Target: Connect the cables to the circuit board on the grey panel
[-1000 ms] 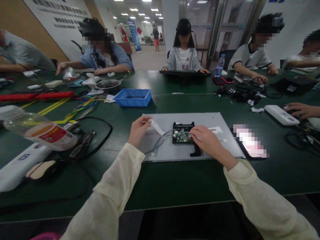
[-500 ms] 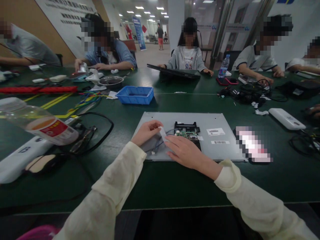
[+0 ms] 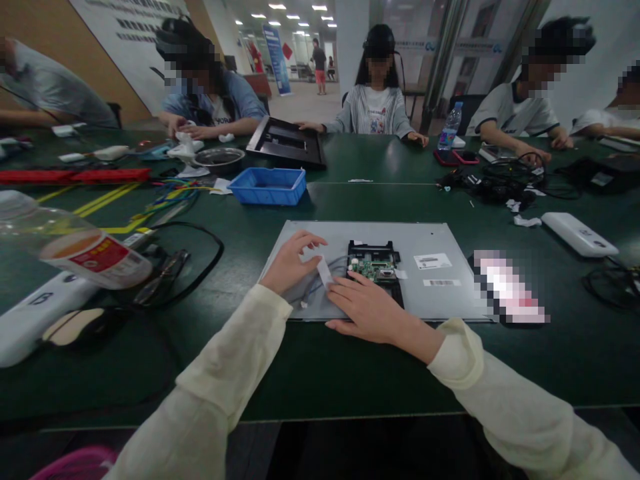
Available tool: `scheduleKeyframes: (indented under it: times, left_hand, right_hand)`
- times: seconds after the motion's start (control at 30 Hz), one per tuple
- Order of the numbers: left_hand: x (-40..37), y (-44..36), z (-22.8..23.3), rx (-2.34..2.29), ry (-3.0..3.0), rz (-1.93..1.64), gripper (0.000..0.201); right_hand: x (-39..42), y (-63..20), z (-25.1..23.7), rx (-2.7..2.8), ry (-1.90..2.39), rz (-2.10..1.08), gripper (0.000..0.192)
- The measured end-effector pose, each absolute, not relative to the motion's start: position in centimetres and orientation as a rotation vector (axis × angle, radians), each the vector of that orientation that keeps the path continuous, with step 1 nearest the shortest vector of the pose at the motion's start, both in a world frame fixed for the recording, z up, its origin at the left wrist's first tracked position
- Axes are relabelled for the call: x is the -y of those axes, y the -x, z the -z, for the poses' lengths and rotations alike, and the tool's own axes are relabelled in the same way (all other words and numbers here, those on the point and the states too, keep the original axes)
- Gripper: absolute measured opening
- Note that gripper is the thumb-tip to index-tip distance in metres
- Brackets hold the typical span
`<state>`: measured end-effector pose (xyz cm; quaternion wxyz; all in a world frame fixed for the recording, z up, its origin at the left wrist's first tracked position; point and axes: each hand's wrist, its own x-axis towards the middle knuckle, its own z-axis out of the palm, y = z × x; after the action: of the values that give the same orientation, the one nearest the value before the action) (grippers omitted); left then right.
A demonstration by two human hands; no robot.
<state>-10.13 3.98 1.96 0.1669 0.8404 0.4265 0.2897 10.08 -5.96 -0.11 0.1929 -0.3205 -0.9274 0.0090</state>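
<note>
Two hands work the white ribbon cable [image 3: 325, 272] at 9 o'clock of the circuit board [image 3: 374, 267]: left hand [image 3: 290, 263] pinches it, right hand [image 3: 367, 309] lies flat on the grey panel [image 3: 440, 240]. Cable handling appears underway; a steady pinch is required.

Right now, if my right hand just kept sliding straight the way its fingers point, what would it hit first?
The right hand lies flat on the grey panel, fingers aimed up-left. First in that line is the white flat ribbon cable, practically at the fingertips, then the left hand pinching it. Depth between them is hard to judge.
</note>
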Motion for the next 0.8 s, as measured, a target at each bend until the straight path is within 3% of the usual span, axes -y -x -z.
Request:
scheduleKeyframes:
  times: [0.27, 0.43, 0.8]
  left_hand:
    - [-3.6, 9.9, -2.1, -1.02, -2.426, -0.512, 0.013]
    - [-3.9, 10.4, -1.8, -1.059, -2.35, -0.381, 0.017]
    - [-3.9, 10.4, -1.3, -1.083, -2.322, -0.466, 0.025]
  right_hand:
    - [6.0, -10.2, 0.1, 2.615, 0.921, -0.01, 0.056]
    - [6.2, -10.1, 0.1, 2.617, 0.919, -0.022, 0.054]
    - [6.3, -10.0, 0.1, 2.606, 0.924, -0.063, 0.053]
